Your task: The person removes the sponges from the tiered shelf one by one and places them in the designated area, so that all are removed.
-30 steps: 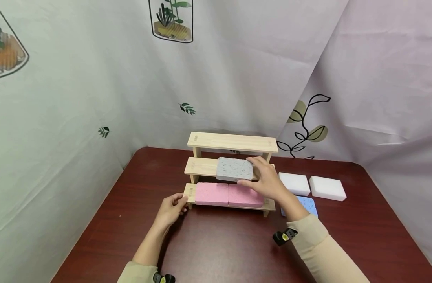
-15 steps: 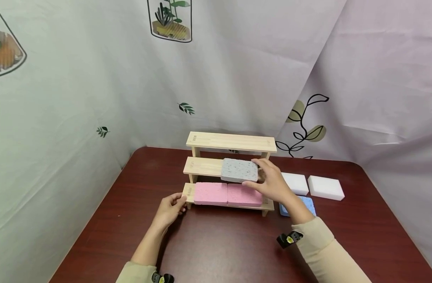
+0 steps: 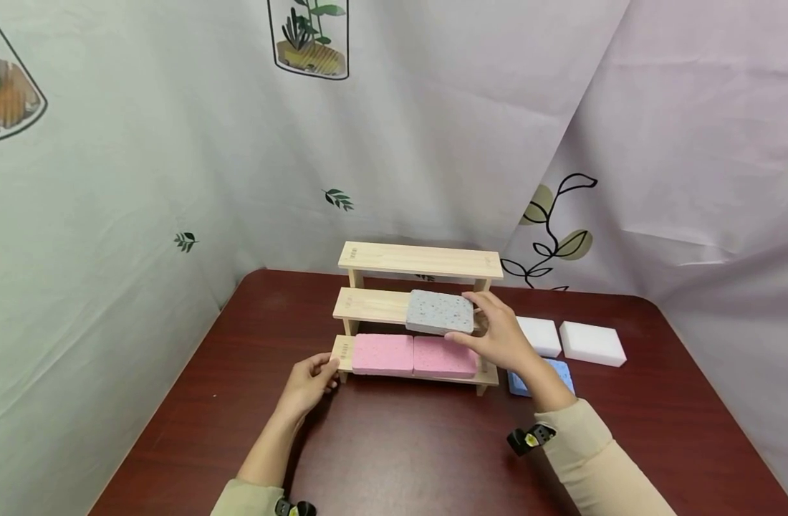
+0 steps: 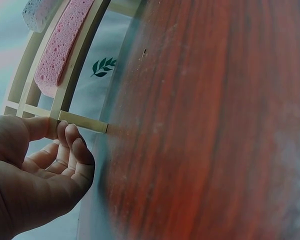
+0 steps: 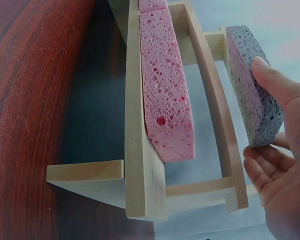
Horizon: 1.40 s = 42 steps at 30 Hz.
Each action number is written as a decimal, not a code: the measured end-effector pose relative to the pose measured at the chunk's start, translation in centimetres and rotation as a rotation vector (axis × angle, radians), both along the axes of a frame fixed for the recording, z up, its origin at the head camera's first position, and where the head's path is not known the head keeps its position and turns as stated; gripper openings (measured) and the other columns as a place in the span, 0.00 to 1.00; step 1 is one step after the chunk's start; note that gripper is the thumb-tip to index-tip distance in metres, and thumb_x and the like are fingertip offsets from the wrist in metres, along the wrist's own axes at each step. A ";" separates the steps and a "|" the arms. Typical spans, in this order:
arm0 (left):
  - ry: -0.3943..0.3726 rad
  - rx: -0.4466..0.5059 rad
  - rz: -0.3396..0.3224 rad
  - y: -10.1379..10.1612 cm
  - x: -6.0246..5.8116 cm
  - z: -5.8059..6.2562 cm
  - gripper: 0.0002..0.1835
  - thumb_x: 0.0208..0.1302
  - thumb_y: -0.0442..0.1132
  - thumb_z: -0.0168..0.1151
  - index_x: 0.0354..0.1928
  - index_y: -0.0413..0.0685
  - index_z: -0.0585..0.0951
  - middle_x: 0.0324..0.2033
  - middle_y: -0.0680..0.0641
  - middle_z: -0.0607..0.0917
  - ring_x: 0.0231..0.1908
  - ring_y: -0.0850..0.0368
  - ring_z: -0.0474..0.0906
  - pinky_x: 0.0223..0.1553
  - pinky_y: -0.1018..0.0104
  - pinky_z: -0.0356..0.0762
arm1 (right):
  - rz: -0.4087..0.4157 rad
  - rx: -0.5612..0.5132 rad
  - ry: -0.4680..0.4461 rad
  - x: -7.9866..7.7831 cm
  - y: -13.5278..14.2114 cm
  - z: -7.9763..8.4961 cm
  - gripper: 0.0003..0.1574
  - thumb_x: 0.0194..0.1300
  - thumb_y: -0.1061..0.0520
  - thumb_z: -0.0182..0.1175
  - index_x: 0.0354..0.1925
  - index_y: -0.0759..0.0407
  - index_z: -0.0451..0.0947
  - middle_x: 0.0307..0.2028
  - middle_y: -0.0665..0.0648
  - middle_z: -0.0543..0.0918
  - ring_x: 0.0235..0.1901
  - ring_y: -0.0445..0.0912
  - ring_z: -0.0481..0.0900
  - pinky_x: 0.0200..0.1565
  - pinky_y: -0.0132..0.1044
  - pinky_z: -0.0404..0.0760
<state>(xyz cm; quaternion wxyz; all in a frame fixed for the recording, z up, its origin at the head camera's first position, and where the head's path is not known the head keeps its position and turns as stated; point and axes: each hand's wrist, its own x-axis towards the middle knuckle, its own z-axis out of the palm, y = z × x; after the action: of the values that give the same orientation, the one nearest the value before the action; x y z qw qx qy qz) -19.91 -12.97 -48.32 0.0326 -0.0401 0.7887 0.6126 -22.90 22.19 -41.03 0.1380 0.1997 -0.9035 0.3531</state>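
Note:
My right hand (image 3: 502, 338) holds a grey speckled sponge (image 3: 439, 311) by its right end, thumb in front and fingers behind. The sponge is at the right part of the middle tier of a three-tier wooden rack (image 3: 371, 305); in the right wrist view a gap shows between the sponge (image 5: 257, 85) and the tier's front edge. My left hand (image 3: 307, 385) pinches the left end of the bottom tier, as the left wrist view confirms. Side by side on that tier lie two pink sponges, a left one (image 3: 383, 354) and a right one (image 3: 442, 357), the latter partly behind my right thumb.
To the right of the rack, two white blocks, one nearer (image 3: 539, 337) and one farther right (image 3: 592, 344), lie on the dark red table (image 3: 394, 451). A blue sponge (image 3: 559, 373) is partly hidden by my right forearm. A patterned cloth (image 3: 433, 143) hangs behind the table.
My right hand has shifted the grey sponge a little to the right along the middle tier, mostly in the first half second. My left hand stays on the rack's end.

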 end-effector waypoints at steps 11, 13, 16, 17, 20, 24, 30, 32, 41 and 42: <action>0.001 -0.012 0.009 0.1 0.0 -0.2 0.19 0.75 0.36 0.58 0.57 0.24 0.77 0.31 0.41 0.84 0.27 0.57 0.78 0.28 0.68 0.77 | 0.007 -0.016 0.012 0.2 0.1 0.0 0.50 0.51 0.46 0.80 0.66 0.63 0.71 0.59 0.62 0.78 0.50 0.55 0.79 0.51 0.55 0.80; 0.002 -0.013 0.012 0.1 0.0 -0.2 0.19 0.75 0.36 0.58 0.57 0.24 0.77 0.31 0.41 0.84 0.27 0.57 0.78 0.28 0.68 0.78 | 0.011 -0.020 0.017 0.2 0.1 0.0 0.50 0.51 0.46 0.80 0.66 0.63 0.72 0.59 0.62 0.78 0.50 0.55 0.79 0.51 0.55 0.80; 0.005 -0.015 0.011 0.0 0.0 -0.2 0.19 0.75 0.36 0.58 0.57 0.24 0.77 0.31 0.40 0.84 0.27 0.57 0.78 0.28 0.68 0.78 | 0.014 -0.016 0.024 0.1 0.1 -0.1 0.50 0.51 0.46 0.80 0.66 0.63 0.72 0.58 0.62 0.78 0.50 0.55 0.79 0.51 0.56 0.79; 0.001 -0.015 0.015 0.0 0.0 -0.2 0.18 0.75 0.36 0.58 0.57 0.25 0.77 0.31 0.41 0.84 0.27 0.57 0.78 0.28 0.68 0.78 | 0.015 -0.015 0.025 0.1 0.1 -0.1 0.50 0.51 0.46 0.80 0.66 0.63 0.72 0.58 0.62 0.78 0.50 0.55 0.79 0.51 0.55 0.79; 0.000 -0.019 0.014 0.0 0.0 -0.3 0.18 0.75 0.36 0.58 0.57 0.25 0.77 0.31 0.41 0.84 0.27 0.56 0.78 0.28 0.68 0.78 | 0.015 -0.006 0.017 0.2 0.1 0.0 0.51 0.51 0.46 0.80 0.66 0.64 0.72 0.58 0.62 0.78 0.52 0.55 0.78 0.53 0.56 0.78; 0.002 -0.011 0.009 0.0 0.0 -0.3 0.18 0.75 0.36 0.59 0.56 0.24 0.77 0.30 0.41 0.84 0.27 0.56 0.78 0.28 0.68 0.78 | 0.015 0.007 0.016 0.3 0.4 0.2 0.51 0.50 0.46 0.81 0.66 0.64 0.72 0.55 0.61 0.78 0.49 0.54 0.77 0.50 0.53 0.78; 0.006 -0.009 0.004 0.1 -0.1 -0.1 0.18 0.75 0.36 0.59 0.56 0.24 0.78 0.30 0.42 0.84 0.27 0.57 0.78 0.28 0.68 0.78 | 0.018 0.023 0.049 0.4 1.4 0.4 0.49 0.49 0.48 0.82 0.63 0.66 0.73 0.52 0.59 0.79 0.46 0.53 0.78 0.45 0.52 0.79; 0.009 -0.008 0.002 0.1 -0.2 -0.1 0.19 0.75 0.36 0.59 0.56 0.24 0.77 0.30 0.42 0.84 0.27 0.57 0.78 0.28 0.68 0.78 | 0.017 0.032 0.044 0.6 1.9 0.5 0.50 0.49 0.48 0.82 0.64 0.66 0.73 0.54 0.60 0.79 0.50 0.53 0.79 0.48 0.53 0.79; -0.016 0.003 0.002 -0.1 -0.2 -0.2 0.18 0.75 0.35 0.59 0.57 0.26 0.78 0.30 0.42 0.84 0.27 0.57 0.78 0.29 0.69 0.78 | -0.005 0.056 0.088 2.2 4.6 0.7 0.49 0.47 0.50 0.83 0.63 0.66 0.74 0.55 0.59 0.80 0.49 0.54 0.80 0.48 0.55 0.80; -0.021 -0.001 0.003 -0.1 -0.2 -0.2 0.18 0.75 0.35 0.59 0.57 0.26 0.78 0.31 0.42 0.84 0.27 0.57 0.78 0.29 0.69 0.78 | -0.011 0.058 0.092 2.4 4.9 0.6 0.48 0.47 0.50 0.83 0.63 0.65 0.75 0.54 0.58 0.80 0.48 0.54 0.81 0.47 0.54 0.81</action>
<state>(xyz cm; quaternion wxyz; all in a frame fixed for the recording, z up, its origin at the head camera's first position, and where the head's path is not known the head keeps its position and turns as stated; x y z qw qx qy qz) -20.16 -13.06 -48.51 0.0399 -0.0478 0.7886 0.6117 -20.53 27.10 -40.44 0.1755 0.2146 -0.9072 0.3164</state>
